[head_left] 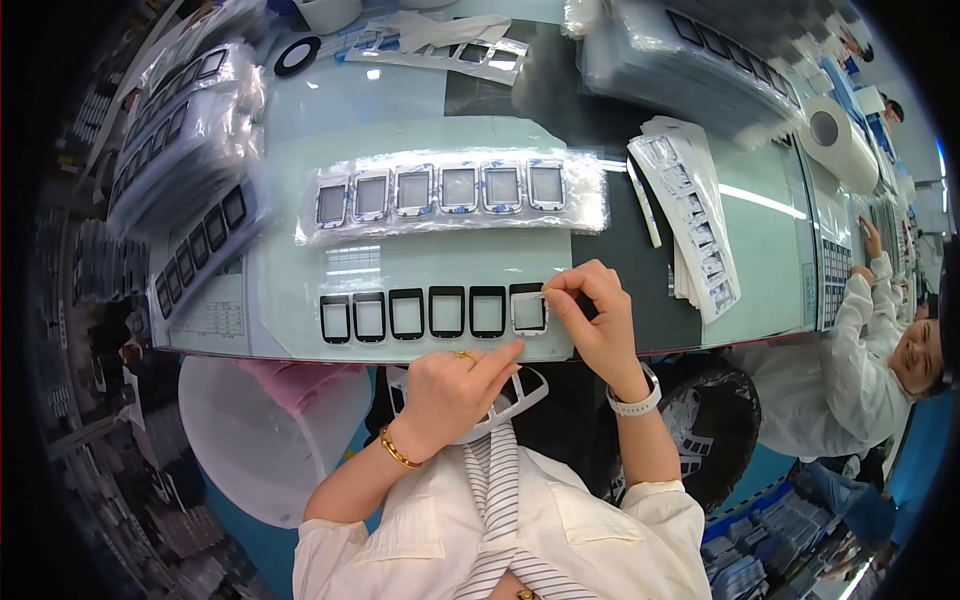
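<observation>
A row of black rectangular frames (pixel 408 290) with clear windows lies along the near edge of the glass-topped table. On the rightmost black frame (pixel 527 288) sits a thin white-and-blue rimmed piece (pixel 530 331), seen along its lower rim. My right hand (pixel 597 308) pinches at the upper right corner there; the fingertips cover the exact contact. My left hand (pixel 452 392) is partly closed, its index finger stretched toward the lower edge of that same frame. Beneath it hangs a white strip with cut-out windows (pixel 515 403), apparently held by the curled fingers.
Beyond the row lies a clear plastic sheet of white-and-blue rimmed frames (pixel 414 188). White cut-out strips (pixel 690 215) and a pen-like stick (pixel 643 205) lie to the right. Stacked plastic trays (pixel 185 150) stand left. A white tub (pixel 250 440) and black-lined bin (pixel 715 425) flank me.
</observation>
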